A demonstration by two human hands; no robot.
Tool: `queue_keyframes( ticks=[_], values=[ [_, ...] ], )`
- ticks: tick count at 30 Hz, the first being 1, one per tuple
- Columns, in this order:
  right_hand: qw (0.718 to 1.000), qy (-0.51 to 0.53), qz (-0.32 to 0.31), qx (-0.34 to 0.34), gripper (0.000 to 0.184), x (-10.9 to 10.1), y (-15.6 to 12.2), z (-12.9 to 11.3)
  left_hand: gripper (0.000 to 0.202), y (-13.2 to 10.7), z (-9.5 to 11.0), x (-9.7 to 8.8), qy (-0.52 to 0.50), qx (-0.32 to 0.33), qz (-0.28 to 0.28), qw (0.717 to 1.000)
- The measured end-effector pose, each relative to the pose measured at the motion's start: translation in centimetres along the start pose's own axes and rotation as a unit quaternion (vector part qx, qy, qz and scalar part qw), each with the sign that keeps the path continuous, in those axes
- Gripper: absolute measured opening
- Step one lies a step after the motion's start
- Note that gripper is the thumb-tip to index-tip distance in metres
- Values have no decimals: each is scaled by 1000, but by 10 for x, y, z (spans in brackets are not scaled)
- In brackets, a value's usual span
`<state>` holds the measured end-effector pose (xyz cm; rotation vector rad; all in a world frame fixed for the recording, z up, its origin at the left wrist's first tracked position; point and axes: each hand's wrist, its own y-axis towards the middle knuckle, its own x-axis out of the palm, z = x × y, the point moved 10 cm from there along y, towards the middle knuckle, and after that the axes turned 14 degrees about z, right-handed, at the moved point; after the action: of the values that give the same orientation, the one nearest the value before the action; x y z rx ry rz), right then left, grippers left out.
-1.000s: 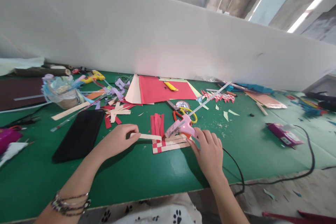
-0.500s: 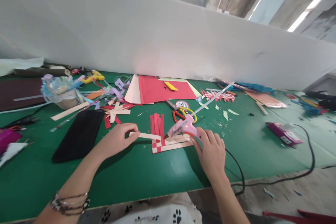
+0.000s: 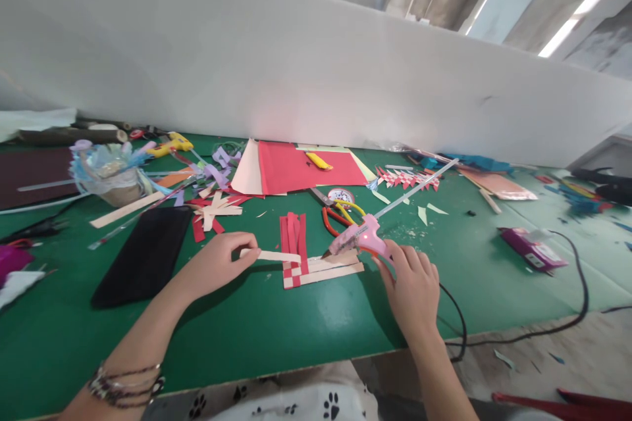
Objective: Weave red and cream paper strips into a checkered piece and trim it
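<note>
My left hand (image 3: 230, 262) pinches the end of a cream paper strip (image 3: 276, 256), which reaches right over the woven piece. That woven piece (image 3: 296, 272) of red and cream strips lies flat on the green table; its left corner is checkered, red strips (image 3: 295, 237) point away from me and cream strips (image 3: 338, 271) run right. My right hand (image 3: 412, 283) is wrapped round the handle of a pink hot glue gun (image 3: 363, 237). The gun's nozzle is at the upper cream strip, just right of the red ones. A long clear glue stick (image 3: 419, 187) juts from its back.
Scissors (image 3: 330, 222) lie behind the weave, before red paper (image 3: 291, 171) with a yellow cutter (image 3: 318, 161). A black tablet-like slab (image 3: 143, 256) and scrap strips (image 3: 217, 207) are left. A purple box (image 3: 532, 250) sits right, and a cord (image 3: 494, 343) runs along the table's front edge.
My right hand has moved the glue gun to the right, its nozzle sliding along the cream strip away from the red strips. My left hand still holds its strip in nearly the same place.
</note>
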<state>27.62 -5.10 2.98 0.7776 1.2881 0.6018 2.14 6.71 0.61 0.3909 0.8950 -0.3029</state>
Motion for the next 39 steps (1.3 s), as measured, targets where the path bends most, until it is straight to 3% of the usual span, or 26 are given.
queue_keyframes(
  ticks=[28,33,39],
  values=[
    [996,-83,14,42,38,0,-16,62,29,0,-2,2,8,7,-3,1000],
    [994,-58,20,94,44,0,-19,80,29,0,0,1,-1,9,-5,1000],
    [973,-93,26,209,51,4,-30,131,28,0,5,0,-19,9,-4,1000]
  ],
)
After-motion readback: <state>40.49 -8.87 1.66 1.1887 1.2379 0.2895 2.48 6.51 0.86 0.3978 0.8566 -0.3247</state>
